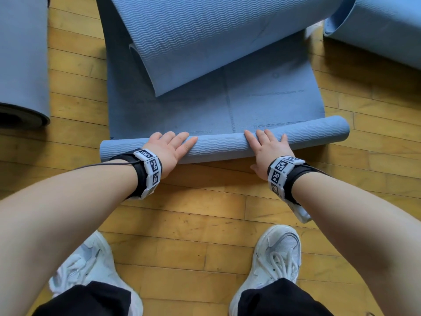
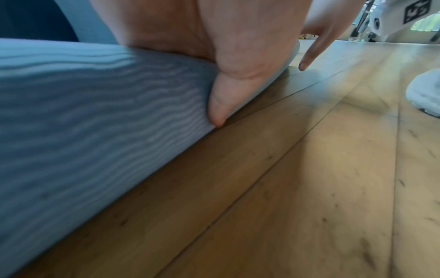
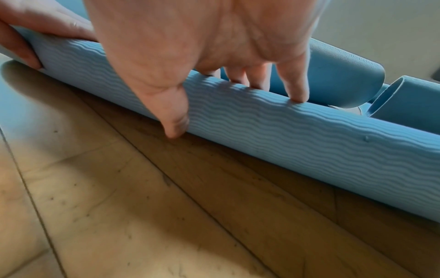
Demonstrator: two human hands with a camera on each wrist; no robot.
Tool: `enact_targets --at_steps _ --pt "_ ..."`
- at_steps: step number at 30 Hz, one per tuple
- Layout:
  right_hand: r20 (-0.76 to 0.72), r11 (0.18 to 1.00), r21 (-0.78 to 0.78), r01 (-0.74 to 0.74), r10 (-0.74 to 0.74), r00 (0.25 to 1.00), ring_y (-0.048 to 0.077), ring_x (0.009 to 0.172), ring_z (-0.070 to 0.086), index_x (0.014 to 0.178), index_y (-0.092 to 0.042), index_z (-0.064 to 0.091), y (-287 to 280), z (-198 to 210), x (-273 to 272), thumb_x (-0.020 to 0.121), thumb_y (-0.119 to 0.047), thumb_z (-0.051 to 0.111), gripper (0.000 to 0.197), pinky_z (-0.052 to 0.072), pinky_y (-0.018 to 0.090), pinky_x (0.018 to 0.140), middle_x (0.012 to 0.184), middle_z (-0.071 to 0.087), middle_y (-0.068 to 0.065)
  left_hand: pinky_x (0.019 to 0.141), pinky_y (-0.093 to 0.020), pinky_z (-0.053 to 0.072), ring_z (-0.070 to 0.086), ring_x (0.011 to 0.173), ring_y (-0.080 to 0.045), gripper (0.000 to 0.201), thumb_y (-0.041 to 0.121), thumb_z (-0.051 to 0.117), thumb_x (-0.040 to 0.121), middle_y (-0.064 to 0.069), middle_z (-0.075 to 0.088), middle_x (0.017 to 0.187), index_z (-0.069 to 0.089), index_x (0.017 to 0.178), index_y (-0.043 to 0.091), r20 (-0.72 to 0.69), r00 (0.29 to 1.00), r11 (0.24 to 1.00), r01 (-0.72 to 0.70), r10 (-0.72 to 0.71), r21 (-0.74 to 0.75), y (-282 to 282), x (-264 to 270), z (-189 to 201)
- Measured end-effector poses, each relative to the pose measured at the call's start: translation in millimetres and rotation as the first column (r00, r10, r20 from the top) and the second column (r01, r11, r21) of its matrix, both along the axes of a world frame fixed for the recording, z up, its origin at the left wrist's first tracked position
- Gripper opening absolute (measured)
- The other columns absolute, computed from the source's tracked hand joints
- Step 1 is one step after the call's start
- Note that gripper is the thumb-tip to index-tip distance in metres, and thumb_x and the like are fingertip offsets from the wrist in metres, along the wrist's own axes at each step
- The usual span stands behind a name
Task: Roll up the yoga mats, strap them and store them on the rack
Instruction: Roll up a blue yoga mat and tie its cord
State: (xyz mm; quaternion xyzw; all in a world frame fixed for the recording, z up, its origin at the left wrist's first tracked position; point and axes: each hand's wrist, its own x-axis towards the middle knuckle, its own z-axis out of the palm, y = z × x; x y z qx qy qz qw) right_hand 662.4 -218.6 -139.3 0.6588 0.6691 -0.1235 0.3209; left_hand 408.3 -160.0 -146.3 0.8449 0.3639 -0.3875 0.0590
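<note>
A blue yoga mat (image 1: 227, 106) lies on the wooden floor, its near end wound into a thin roll (image 1: 223, 144). My left hand (image 1: 170, 145) presses on the roll's left part with straight fingers, and my right hand (image 1: 265, 144) presses on its right part the same way. In the left wrist view the left thumb (image 2: 221, 101) lies against the roll's (image 2: 95, 116) near side at the floor. The right wrist view shows the right hand's fingers (image 3: 297, 90) draped over the roll (image 3: 297, 139) and the thumb down its near side. The mat's far end (image 1: 205, 42) curls back over the flat part.
A rolled blue mat (image 1: 22, 65) lies at the left and another loosely curled one (image 1: 376, 30) at the far right. My white shoes (image 1: 86, 265) (image 1: 278, 254) stand on bare wooden floor (image 1: 193, 213) just behind the roll.
</note>
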Motion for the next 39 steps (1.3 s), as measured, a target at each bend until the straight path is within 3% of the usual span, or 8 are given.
enact_targets --at_steps 6,12,18,24,28,30,33,39 --pt "-0.023 1.000 0.016 0.019 -0.018 1.000 0.028 0.148 0.005 0.152 -0.025 -0.010 10 0 -2 0.092 -0.044 0.055 0.091 0.015 0.060 0.114 0.160 0.007 0.006 0.113 -0.035 0.021 0.011 0.143 -0.021 0.114 0.013 0.064 0.079 0.001 -0.010 0.159 -0.027 0.146 0.026 0.021 0.998 0.998 -0.055 0.056 -0.037 6 1 3" --pt "-0.043 0.999 0.019 0.044 -0.043 0.998 0.029 0.148 0.003 0.152 -0.027 -0.010 13 -6 -2 0.096 -0.047 0.046 0.082 0.014 0.061 0.115 0.161 0.002 0.006 0.118 -0.041 -0.004 -0.009 0.146 -0.024 0.090 0.019 0.043 0.090 -0.006 -0.019 0.157 -0.028 0.146 0.022 0.116 0.986 0.988 -0.132 0.122 0.081 -26 2 -1" --pt "-0.047 0.998 0.006 0.063 -0.063 0.997 0.028 0.148 0.001 0.152 -0.028 -0.011 22 -6 -4 0.093 -0.058 0.043 0.086 0.011 0.062 0.115 0.162 -0.001 0.005 0.114 -0.047 -0.019 -0.026 0.143 -0.027 0.095 0.021 0.046 0.092 -0.008 -0.032 0.154 -0.037 0.140 0.018 0.152 0.973 0.977 -0.189 0.174 0.097 -37 -5 -19" --pt "-0.054 0.990 0.029 0.135 -0.133 0.990 0.029 0.147 -0.015 0.150 -0.031 -0.017 29 -3 -11 0.090 -0.050 0.056 0.097 -0.004 0.062 0.114 0.159 -0.018 0.006 0.117 -0.045 -0.012 -0.020 0.145 -0.024 0.099 0.013 0.047 0.088 -0.003 -0.026 0.156 -0.036 0.140 0.023 0.159 0.976 0.979 -0.167 0.147 0.119 -16 -8 -27" --pt "-0.019 0.998 0.058 0.034 -0.033 0.999 0.027 0.148 -0.005 0.149 -0.033 -0.017 29 -6 -3 0.089 -0.030 0.063 0.100 0.001 0.059 0.115 0.159 0.001 0.005 0.118 -0.046 -0.002 -0.006 0.147 -0.027 0.106 0.009 0.055 0.084 -0.001 -0.017 0.159 -0.030 0.144 0.028 0.117 0.981 0.978 -0.169 0.155 0.121 -2 -4 -19" --pt "-0.024 0.996 0.090 0.018 -0.016 1.000 0.025 0.146 0.007 0.150 -0.032 -0.007 36 -6 -1 0.089 -0.023 0.062 0.093 0.008 0.058 0.116 0.155 0.014 0.004 0.116 -0.044 0.012 0.012 0.142 -0.030 0.116 0.010 0.064 0.077 -0.002 -0.010 0.158 -0.029 0.143 0.031 0.080 0.986 0.978 -0.153 0.143 0.144 3 -1 -15" --pt "-0.059 0.992 0.120 0.032 -0.025 0.998 0.026 0.134 0.030 0.146 -0.029 0.015 45 -3 -4 0.086 -0.017 0.063 0.078 0.018 0.058 0.113 0.141 0.036 0.005 0.101 -0.037 0.029 0.032 0.125 -0.028 0.124 0.010 0.073 0.070 0.000 0.001 0.154 -0.023 0.146 0.032 0.058 0.990 0.981 -0.132 0.125 0.141 9 3 -7" --pt "-0.043 0.989 0.138 -0.060 0.066 0.997 0.025 0.123 0.042 0.139 -0.027 0.021 27 2 7 0.084 -0.016 0.062 0.069 0.029 0.055 0.109 0.130 0.044 0.002 0.089 -0.037 0.034 0.040 0.122 -0.028 0.117 0.011 0.069 0.076 0.000 0.003 0.156 -0.022 0.147 0.029 0.056 0.997 0.992 -0.065 0.059 0.108 -5 8 7"
